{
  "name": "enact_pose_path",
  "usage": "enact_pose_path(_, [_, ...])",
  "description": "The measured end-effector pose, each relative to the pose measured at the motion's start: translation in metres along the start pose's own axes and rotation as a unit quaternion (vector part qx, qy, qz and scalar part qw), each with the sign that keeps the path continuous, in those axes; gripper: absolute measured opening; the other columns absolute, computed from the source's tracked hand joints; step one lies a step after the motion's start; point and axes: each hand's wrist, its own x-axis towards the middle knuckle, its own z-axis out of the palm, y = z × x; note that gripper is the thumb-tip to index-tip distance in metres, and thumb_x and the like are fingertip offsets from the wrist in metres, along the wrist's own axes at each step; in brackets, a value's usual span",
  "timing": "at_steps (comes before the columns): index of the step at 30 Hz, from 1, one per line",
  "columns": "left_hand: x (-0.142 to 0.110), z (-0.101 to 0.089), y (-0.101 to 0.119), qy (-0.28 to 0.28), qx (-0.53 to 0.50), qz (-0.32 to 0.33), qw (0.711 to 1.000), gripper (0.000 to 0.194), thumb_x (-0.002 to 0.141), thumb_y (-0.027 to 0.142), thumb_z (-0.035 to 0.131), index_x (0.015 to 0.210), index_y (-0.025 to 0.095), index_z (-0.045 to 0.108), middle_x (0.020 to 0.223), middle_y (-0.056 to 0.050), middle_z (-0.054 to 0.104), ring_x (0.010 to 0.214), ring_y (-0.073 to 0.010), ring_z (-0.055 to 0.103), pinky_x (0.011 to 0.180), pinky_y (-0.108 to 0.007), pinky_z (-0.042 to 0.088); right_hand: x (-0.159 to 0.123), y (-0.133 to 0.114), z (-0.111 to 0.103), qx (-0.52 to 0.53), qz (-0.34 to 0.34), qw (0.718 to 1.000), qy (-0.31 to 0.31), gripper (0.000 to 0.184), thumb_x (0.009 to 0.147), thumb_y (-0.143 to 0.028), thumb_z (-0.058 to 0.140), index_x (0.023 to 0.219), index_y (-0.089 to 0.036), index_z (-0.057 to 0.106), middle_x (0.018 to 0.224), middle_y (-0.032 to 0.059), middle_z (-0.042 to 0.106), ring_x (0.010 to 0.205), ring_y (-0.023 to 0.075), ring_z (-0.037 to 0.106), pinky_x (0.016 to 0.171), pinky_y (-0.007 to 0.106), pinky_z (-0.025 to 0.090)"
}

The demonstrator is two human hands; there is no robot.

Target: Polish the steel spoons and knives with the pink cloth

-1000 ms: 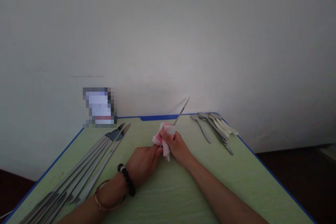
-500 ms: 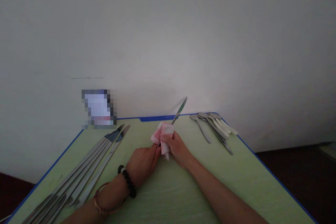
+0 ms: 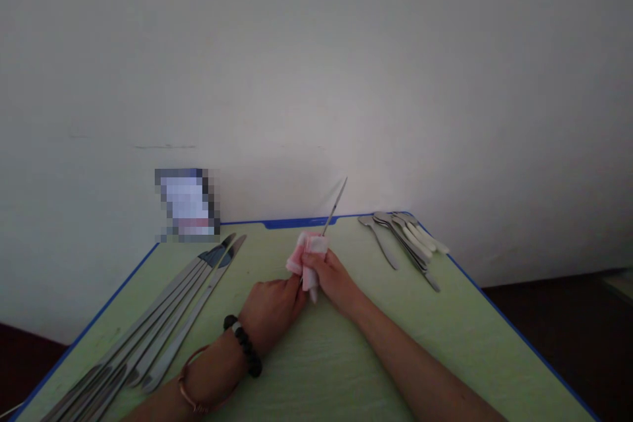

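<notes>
A table knife (image 3: pixel 335 206) sticks up and away from my hands, its thin blade edge toward me against the white wall. My right hand (image 3: pixel 332 279) is closed round a pink and white cloth (image 3: pixel 307 256) wrapped about the knife's lower blade. Just left of it, my left hand (image 3: pixel 271 308), with a black bead bracelet and a copper bangle on the wrist, is closed on the knife's handle end, which is hidden inside the fingers.
Several long knives (image 3: pixel 168 323) lie in a row at the left of the green, blue-edged table (image 3: pixel 469 336). A heap of spoons (image 3: pixel 406 237) lies at the back right. A blurred card (image 3: pixel 186 204) leans on the wall.
The knife has turned in my hands: half a second ago its flat blade faced me, now only the thin edge shows. Both hands have stayed where they were.
</notes>
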Motion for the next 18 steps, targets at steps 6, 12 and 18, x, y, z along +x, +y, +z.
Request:
enact_pose_path(6, [-0.001, 0.002, -0.003, 0.037, -0.064, 0.032, 0.997, 0.035, 0.094, 0.031, 0.023, 0.089, 0.017, 0.054, 0.077, -0.008, 0.069, 0.066, -0.0222, 0.065, 0.059, -0.029, 0.042, 0.005, -0.002, 0.002, 0.153, 0.069, 0.985, 0.045, 0.019, 0.060, -0.032, 0.062, 0.066, -0.016, 0.054, 0.056, -0.0030, 0.055, 0.051, 0.0098, 0.049, 0.049, 0.021, 0.038])
enact_pose_path(12, [-0.001, 0.001, -0.012, 0.041, -0.295, 0.057, 0.953, 0.035, 0.091, 0.043, 0.031, 0.073, 0.019, 0.049, 0.060, 0.002, 0.054, 0.054, -0.0134, 0.050, 0.053, -0.023, 0.036, 0.007, 0.000, -0.001, 0.180, 0.085, 0.979, 0.038, 0.014, 0.058, -0.028, 0.059, 0.064, -0.016, 0.054, 0.052, -0.0032, 0.053, 0.049, 0.0103, 0.049, 0.049, 0.022, 0.040])
enact_pose_path(18, [0.000, 0.005, -0.015, 0.021, -0.405, 0.064, 0.912, 0.037, 0.090, 0.046, 0.032, 0.069, 0.018, 0.047, 0.055, 0.005, 0.046, 0.051, -0.0111, 0.044, 0.051, -0.022, 0.034, 0.006, 0.002, -0.004, 0.172, 0.103, 0.980, -0.003, 0.016, 0.061, -0.032, 0.056, 0.061, -0.017, 0.051, 0.048, -0.0028, 0.051, 0.043, 0.0103, 0.045, 0.041, 0.023, 0.033])
